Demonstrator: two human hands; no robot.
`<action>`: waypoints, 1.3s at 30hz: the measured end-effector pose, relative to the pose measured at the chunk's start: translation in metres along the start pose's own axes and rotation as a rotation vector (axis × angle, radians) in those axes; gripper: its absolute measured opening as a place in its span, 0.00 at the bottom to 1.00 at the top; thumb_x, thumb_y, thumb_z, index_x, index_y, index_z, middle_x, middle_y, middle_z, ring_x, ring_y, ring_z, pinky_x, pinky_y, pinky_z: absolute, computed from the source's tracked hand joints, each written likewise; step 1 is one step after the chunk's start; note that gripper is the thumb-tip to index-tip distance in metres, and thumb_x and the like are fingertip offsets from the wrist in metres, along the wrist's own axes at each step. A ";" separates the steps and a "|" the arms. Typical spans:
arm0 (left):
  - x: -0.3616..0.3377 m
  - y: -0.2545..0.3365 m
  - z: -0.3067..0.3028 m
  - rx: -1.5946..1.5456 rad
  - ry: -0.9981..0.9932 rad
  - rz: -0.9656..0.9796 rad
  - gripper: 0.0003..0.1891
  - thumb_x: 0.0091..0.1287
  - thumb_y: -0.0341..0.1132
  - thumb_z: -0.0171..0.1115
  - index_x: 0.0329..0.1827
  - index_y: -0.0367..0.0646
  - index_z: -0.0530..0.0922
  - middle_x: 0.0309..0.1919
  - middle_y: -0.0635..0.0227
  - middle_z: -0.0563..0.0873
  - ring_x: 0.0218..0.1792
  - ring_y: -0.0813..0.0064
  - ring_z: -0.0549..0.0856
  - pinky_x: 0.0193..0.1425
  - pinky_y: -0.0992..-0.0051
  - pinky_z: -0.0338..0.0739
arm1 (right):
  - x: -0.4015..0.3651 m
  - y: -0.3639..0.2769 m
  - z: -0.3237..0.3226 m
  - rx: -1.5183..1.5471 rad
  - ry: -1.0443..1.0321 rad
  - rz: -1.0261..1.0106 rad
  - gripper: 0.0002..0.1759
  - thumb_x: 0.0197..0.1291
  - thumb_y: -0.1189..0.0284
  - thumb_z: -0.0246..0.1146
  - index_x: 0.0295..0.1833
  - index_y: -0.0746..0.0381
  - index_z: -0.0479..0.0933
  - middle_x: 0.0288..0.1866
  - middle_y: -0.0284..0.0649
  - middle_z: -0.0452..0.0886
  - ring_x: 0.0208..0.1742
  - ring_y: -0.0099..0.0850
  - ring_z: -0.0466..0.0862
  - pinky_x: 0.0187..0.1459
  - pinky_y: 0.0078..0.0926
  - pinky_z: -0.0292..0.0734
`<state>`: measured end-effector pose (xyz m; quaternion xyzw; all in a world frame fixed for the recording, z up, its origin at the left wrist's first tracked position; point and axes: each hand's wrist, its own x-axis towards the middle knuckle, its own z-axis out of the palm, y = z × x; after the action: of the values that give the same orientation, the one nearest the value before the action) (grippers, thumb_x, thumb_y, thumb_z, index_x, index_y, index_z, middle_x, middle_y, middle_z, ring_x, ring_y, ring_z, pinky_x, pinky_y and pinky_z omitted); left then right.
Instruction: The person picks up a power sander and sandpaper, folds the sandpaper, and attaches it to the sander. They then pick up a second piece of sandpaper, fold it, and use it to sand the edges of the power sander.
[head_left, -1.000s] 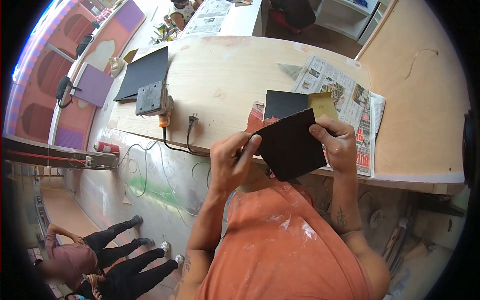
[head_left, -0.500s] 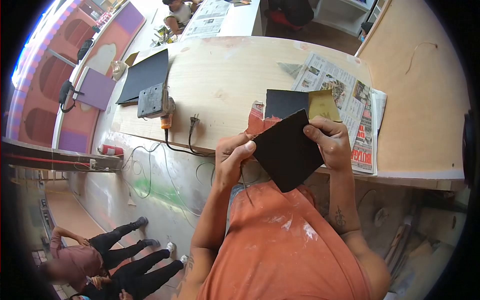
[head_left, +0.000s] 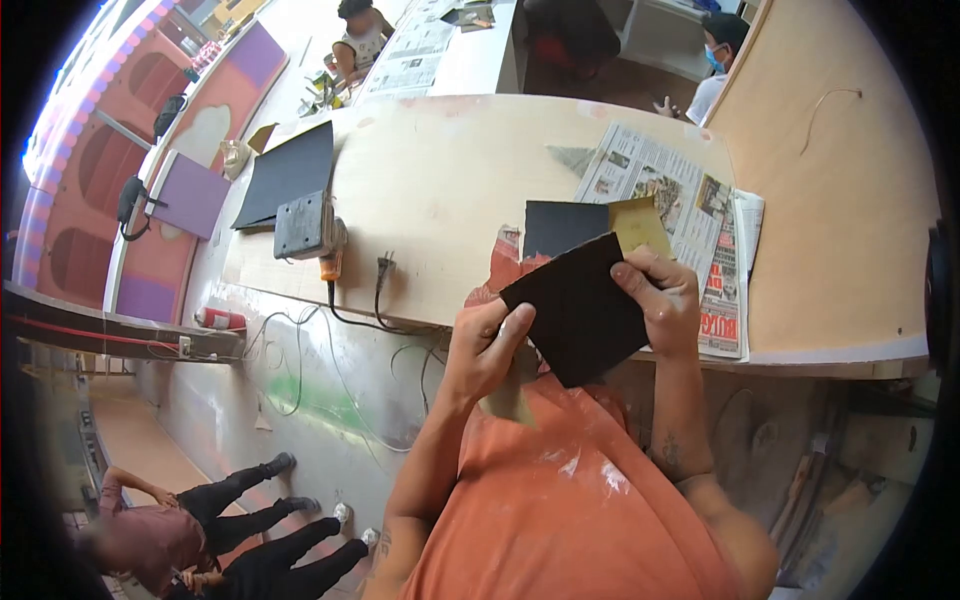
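A black sheet of what looks like sandpaper [head_left: 580, 315] is held up between my two hands, over the table's front edge. My left hand [head_left: 485, 345] pinches its left corner, thumb on top, and a yellowish piece [head_left: 512, 400] hangs below that hand. On the right, my right hand [head_left: 660, 300] grips the sheet's upper right edge with thumb and fingers. Just behind it on the table lie a dark sheet [head_left: 565, 228], a yellow-brown piece [head_left: 640, 222] and a torn red piece [head_left: 504, 262].
Newspapers [head_left: 690, 215] cover the table's right part. A corded sander [head_left: 308, 228], its plug [head_left: 385, 268] and black sheets [head_left: 290, 175] are at the left. Cables [head_left: 290, 350] lie on the floor. Several people are around, one masked person [head_left: 712, 70] at the back right.
The black sheet has turned slightly and its top edge is less steep. The yellowish piece now shows under my left hand. The view has tilted up, and a masked person has appeared at the back right.
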<state>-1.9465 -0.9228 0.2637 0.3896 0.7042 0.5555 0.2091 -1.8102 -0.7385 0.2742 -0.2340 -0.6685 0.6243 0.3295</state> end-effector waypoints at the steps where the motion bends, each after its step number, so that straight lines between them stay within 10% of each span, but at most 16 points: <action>1: 0.000 -0.001 0.005 -0.114 -0.014 0.010 0.15 0.73 0.38 0.60 0.32 0.34 0.77 0.19 0.77 0.70 0.24 0.85 0.67 0.25 0.77 0.62 | 0.000 -0.001 0.000 -0.032 0.008 -0.015 0.07 0.59 0.77 0.70 0.39 0.71 0.84 0.30 0.34 0.82 0.33 0.21 0.76 0.38 0.19 0.69; 39: -0.020 -0.005 0.017 -0.117 0.142 0.022 0.12 0.73 0.33 0.57 0.33 0.33 0.76 0.19 0.73 0.69 0.24 0.85 0.66 0.26 0.77 0.62 | -0.005 -0.010 0.021 -0.185 0.130 -0.252 0.08 0.61 0.76 0.69 0.40 0.70 0.83 0.28 0.34 0.79 0.30 0.21 0.74 0.34 0.18 0.67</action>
<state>-1.9236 -0.9287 0.2513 0.3440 0.6792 0.6243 0.1746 -1.8213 -0.7576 0.2830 -0.2176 -0.7245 0.4972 0.4250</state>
